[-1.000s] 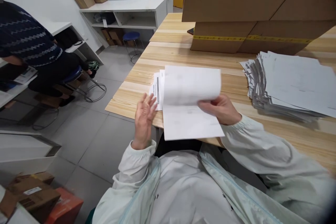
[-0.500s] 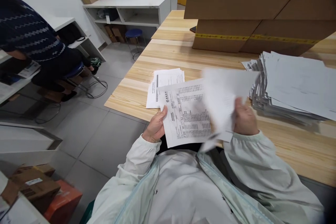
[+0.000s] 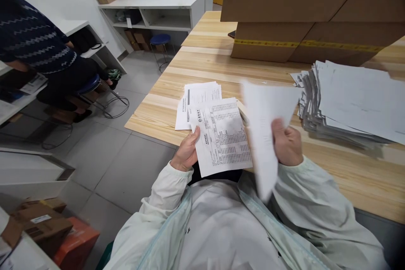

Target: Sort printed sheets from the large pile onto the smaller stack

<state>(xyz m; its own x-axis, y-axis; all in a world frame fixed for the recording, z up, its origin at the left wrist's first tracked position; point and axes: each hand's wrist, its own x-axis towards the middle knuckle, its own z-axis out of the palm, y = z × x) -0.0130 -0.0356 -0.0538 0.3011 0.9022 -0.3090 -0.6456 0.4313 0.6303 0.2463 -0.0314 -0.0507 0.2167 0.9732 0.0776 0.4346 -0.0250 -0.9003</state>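
A printed sheet (image 3: 223, 139) covered in rows of small figures is pinched at its left edge by my left hand (image 3: 186, 149), thumb on top. Whether more sheets lie under it I cannot tell. My right hand (image 3: 287, 143) is closed on a white paper (image 3: 262, 130), blurred by motion and held apart from the printed sheet. Beyond my left hand, a few printed papers (image 3: 202, 92) lie on the wooden table (image 3: 167, 105), partly covered by the sheet. Right of my right hand rises a thick, uneven stack of paper (image 3: 354, 97).
Large cardboard boxes (image 3: 284, 42) stand at the table's far side. To the left, a person in a patterned top (image 3: 38, 38) sits on a blue stool (image 3: 88, 84). Brown cartons (image 3: 44, 223) and an orange box (image 3: 77, 242) are at the lower left.
My right hand has moved slightly left and its paper has swung to hang more upright, separated from the printed sheet. My left hand has barely moved.
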